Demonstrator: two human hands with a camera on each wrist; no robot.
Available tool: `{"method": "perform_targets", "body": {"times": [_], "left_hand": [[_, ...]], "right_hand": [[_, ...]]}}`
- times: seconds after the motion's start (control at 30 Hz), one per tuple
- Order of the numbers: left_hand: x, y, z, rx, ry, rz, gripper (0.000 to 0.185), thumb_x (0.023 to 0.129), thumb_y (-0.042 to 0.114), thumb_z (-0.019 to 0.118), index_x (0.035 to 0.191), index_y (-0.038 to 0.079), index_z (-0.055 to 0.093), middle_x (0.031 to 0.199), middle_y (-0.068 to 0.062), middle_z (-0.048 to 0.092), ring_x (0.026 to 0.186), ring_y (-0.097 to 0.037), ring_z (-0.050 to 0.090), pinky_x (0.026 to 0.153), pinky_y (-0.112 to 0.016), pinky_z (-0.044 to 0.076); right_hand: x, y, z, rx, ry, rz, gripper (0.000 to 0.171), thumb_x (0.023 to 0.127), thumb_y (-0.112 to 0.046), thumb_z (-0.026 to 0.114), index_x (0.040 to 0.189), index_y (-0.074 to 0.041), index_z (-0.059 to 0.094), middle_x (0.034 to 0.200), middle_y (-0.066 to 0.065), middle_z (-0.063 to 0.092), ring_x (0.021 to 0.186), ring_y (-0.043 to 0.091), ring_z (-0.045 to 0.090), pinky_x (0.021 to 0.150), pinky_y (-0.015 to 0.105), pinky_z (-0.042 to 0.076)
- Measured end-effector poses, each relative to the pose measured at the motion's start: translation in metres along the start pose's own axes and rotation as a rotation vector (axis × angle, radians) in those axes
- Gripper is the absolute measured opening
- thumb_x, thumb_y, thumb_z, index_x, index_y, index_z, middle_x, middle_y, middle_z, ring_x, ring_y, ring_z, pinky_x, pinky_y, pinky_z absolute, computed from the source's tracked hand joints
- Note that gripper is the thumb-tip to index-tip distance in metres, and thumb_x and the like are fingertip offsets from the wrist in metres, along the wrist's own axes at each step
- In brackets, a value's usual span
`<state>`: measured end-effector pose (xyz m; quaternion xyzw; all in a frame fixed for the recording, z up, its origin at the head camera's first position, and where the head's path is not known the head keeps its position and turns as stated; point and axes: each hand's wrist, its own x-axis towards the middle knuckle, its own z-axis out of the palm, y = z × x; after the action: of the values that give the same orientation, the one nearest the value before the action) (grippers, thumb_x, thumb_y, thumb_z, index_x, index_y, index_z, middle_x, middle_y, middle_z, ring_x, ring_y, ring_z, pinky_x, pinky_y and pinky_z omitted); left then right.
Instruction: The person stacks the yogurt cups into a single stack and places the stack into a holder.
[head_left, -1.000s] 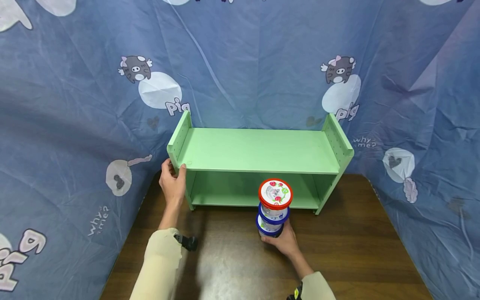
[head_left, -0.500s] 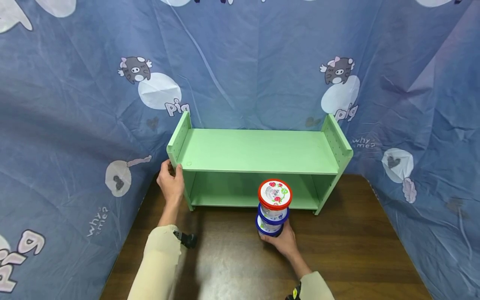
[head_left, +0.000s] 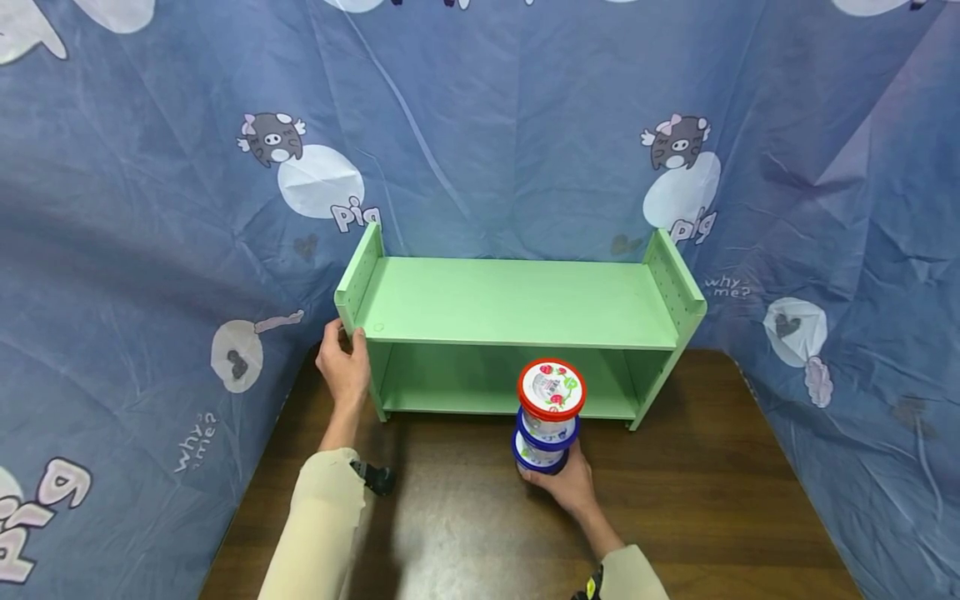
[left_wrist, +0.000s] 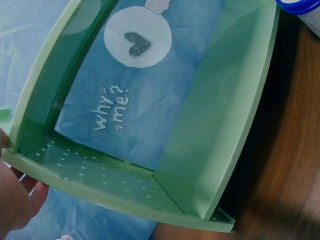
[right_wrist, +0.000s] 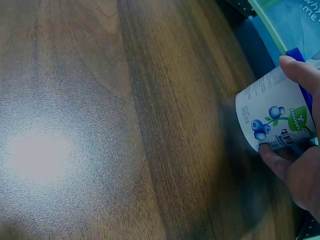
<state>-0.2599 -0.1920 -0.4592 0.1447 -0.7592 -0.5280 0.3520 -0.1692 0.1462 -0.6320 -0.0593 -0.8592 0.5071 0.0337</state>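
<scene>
My left hand [head_left: 345,367] grips the front edge of the left side panel of a green two-tier shelf [head_left: 517,300]. In the left wrist view its fingers [left_wrist: 37,195] lie along that panel. With my right hand [head_left: 572,485] I hold a stack of three yogurt tubs by the lowest one, in front of the shelf. A red-lidded tub [head_left: 551,389] is on top, over a blue-lidded tub [head_left: 549,432]. The bottom tub [right_wrist: 265,112], white with printed blueberries, sits between thumb and fingers in the right wrist view; it too has a blue rim.
A brown wooden table [head_left: 450,517] carries the shelf. Behind and at both sides hangs a blue cloth [head_left: 480,125] with pig prints. The shelf's lower board [head_left: 442,400] is partly hidden by the stack. A raised side panel [head_left: 675,283] bounds the upper board at right.
Almost nothing differs. The left thumb has slid slightly left on the shelf's edge since the oldest frame; the right hand and the stacked tubs stay in place.
</scene>
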Motion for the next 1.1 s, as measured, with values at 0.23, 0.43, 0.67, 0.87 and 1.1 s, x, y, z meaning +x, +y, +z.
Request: {"method": "perform_targets", "body": {"times": [0.23, 0.43, 0.67, 0.87, 1.1], "left_hand": [[0.0, -0.003, 0.002, -0.015, 0.013, 0.014, 0.024, 0.089, 0.009, 0.061, 0.113, 0.002, 0.062, 0.104, -0.022, 0.066, 0.091, -0.031, 0.058, 0.082, -0.041, 0.045], [0.0, -0.008, 0.003, -0.017, 0.021, 0.034, 0.023, 0.089, 0.008, 0.06, 0.11, 0.0, 0.062, 0.104, -0.021, 0.064, 0.096, -0.035, 0.058, 0.086, -0.042, 0.044], [0.001, -0.01, 0.003, -0.011, 0.03, 0.065, 0.022, 0.088, 0.007, 0.06, 0.108, -0.001, 0.062, 0.103, -0.021, 0.063, 0.095, -0.031, 0.056, 0.085, -0.037, 0.042], [0.0, -0.008, 0.004, -0.014, 0.032, 0.077, 0.022, 0.089, 0.006, 0.06, 0.109, -0.002, 0.061, 0.104, -0.023, 0.063, 0.096, -0.033, 0.056, 0.085, -0.038, 0.042], [-0.001, -0.008, 0.005, -0.015, 0.035, 0.085, 0.023, 0.089, 0.006, 0.059, 0.11, -0.002, 0.061, 0.105, -0.024, 0.063, 0.098, -0.035, 0.056, 0.086, -0.039, 0.042]], "right_hand": [[-0.003, 0.001, -0.003, 0.003, -0.002, -0.007, 0.109, 0.055, -0.031, 0.093, 0.144, -0.007, 0.033, 0.135, 0.021, 0.055, 0.126, 0.039, 0.053, 0.106, 0.055, 0.041], [-0.006, -0.002, -0.008, -0.01, -0.008, 0.001, 0.108, 0.056, -0.032, 0.092, 0.144, -0.006, 0.033, 0.136, 0.022, 0.055, 0.126, 0.04, 0.053, 0.106, 0.055, 0.041], [-0.007, -0.008, -0.014, 0.013, -0.014, 0.003, 0.108, 0.058, -0.028, 0.092, 0.145, -0.007, 0.031, 0.138, 0.022, 0.053, 0.129, 0.041, 0.05, 0.107, 0.056, 0.04], [-0.008, -0.012, -0.02, -0.008, -0.005, -0.009, 0.107, 0.057, -0.03, 0.092, 0.143, -0.006, 0.034, 0.135, 0.022, 0.055, 0.126, 0.04, 0.053, 0.105, 0.055, 0.042], [-0.011, -0.02, -0.028, -0.015, -0.002, -0.026, 0.106, 0.055, -0.03, 0.093, 0.141, -0.006, 0.036, 0.132, 0.022, 0.057, 0.124, 0.04, 0.055, 0.104, 0.055, 0.042]]}}
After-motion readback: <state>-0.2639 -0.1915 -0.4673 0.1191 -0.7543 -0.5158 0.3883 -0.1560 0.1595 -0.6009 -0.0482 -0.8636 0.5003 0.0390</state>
